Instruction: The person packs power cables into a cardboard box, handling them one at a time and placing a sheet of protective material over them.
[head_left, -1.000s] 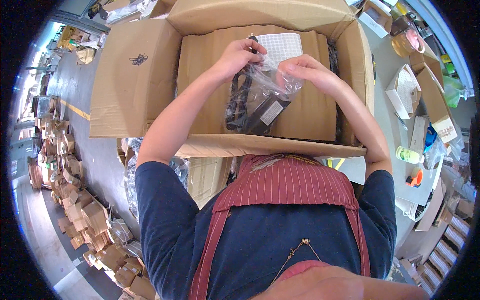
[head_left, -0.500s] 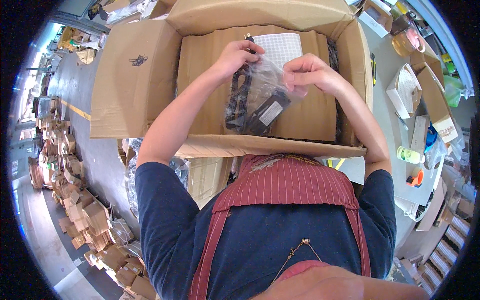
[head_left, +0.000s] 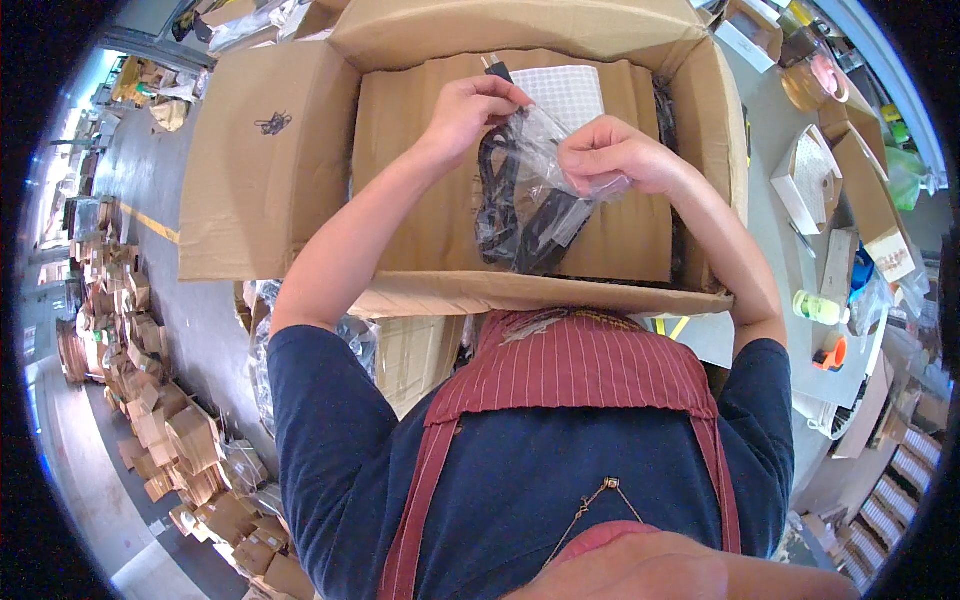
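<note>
Two hands work over one item: our left hand [head_left: 470, 115] and right hand [head_left: 610, 155] both pinch the top of a clear plastic bag [head_left: 545, 190] that holds a coiled black power cord [head_left: 500, 200]. Left hand, fingers closed on the upper left corner of the bag; right hand, fingers closed on the upper right edge, where the film bunches. Item location: held in the air above the open cardboard box [head_left: 300, 160], over its brown inner flap, not resting on it. Beneath and behind the bag lies a white gridded sheet [head_left: 572, 92] inside the box. Orientation: the bag hangs with its long axis running from the hands at the top down toward our chest, tilted slightly right at the lower end; the cord's plug end pokes up near the left fingertips. Progress, as we judge it: the cord sits in the bag, the mouth looks gathered but not sealed, and placing it into the box remains. Right of the box, the bench [head_left: 770, 230] carries small cartons and tape rolls.
</note>
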